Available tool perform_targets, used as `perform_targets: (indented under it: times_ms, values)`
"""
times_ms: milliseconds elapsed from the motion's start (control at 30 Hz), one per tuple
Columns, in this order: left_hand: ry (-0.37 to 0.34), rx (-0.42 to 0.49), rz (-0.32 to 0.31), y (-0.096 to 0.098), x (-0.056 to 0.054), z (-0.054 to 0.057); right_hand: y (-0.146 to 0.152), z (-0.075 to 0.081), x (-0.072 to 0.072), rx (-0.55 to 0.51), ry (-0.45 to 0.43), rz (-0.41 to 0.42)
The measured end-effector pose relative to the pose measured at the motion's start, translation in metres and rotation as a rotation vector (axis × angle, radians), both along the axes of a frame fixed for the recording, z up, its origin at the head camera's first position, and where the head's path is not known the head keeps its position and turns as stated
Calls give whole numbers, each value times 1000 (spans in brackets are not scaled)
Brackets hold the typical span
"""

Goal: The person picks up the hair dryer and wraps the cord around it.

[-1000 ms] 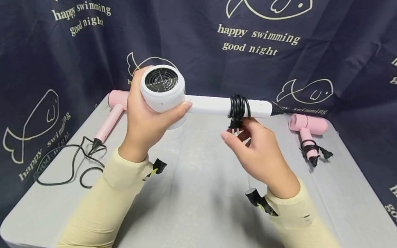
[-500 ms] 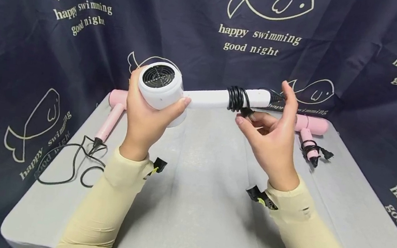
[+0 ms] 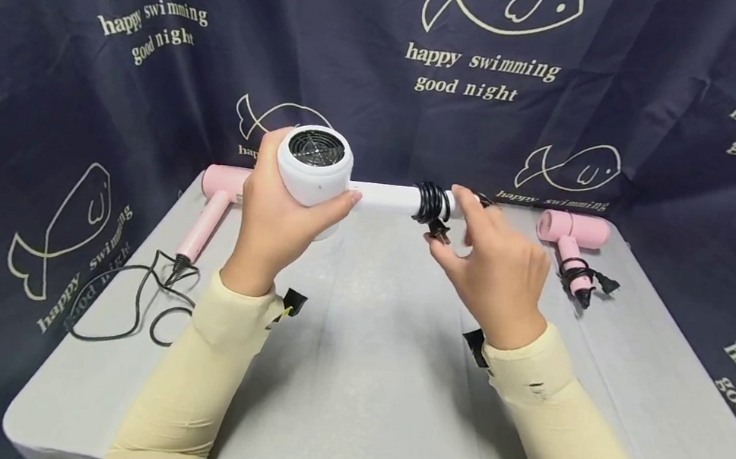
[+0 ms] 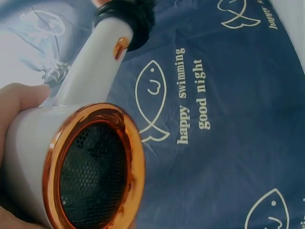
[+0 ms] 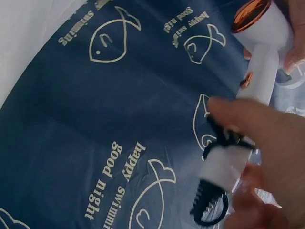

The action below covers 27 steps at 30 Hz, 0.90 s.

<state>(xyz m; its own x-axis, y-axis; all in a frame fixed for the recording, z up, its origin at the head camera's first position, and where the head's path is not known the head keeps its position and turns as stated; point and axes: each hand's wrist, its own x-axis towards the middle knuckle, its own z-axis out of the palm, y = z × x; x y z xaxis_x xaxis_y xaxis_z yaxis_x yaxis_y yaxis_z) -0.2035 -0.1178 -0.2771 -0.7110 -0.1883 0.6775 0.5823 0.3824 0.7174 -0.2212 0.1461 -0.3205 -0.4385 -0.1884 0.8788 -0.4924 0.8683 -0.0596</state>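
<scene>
Hairdryer before "happy swimming" cloth

White hairdryer — navy fish-print curtain.

Head view bright, soft shdws on tbl; wrist views hazy

Pale cream long sleeves with wide cuffs and a small black camera at each wrist
</scene>
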Motion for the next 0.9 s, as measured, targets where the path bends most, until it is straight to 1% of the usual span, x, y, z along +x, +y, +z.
perform_targets:
  times_ms: [67, 133, 233, 300, 333, 433, 533, 600, 667, 700, 733, 800, 833, 900]
  values:
    - [-68, -30, -3, -7, -7, -4, 3, 0, -3, 64, 39, 10]
    - [-144, -50, -21, -14, -10, -5, 4, 1, -5, 144, 55, 92]
    - [-251, -73, -56, -22, -11, -3, 4, 0, -8, 268, 4, 248]
    - [-293, -74, -80, -26, -10, -1, 3, -1, -8, 332, -44, 314]
    - [-306, -76, -89, -27, -10, -1, 3, -2, -7, 353, -65, 333]
    - [-317, -89, -121, -28, -10, 1, 4, -2, -4, 386, -94, 383]
    - [-332, -130, -130, -28, -11, 2, 4, -1, -1, 388, -114, 451]
    - [-343, -155, -120, -28, -12, 1, 5, 0, -1, 355, -150, 504]
    - [-320, -160, -106, -28, -13, 0, 5, 0, -2, 304, -212, 534]
    - [-297, -161, -97, -29, -14, 0, 5, 0, -3, 275, -249, 543]
    - [-272, -159, -87, -30, -14, -1, 6, 0, -4, 247, -282, 545]
    - [-219, -152, -78, -31, -14, -1, 7, -2, -8, 194, -350, 516]
    - [-191, -149, -74, -32, -14, -1, 8, -3, -10, 167, -380, 490]
    - [-163, -149, -74, -33, -13, -2, 11, -7, -16, 105, -445, 424]
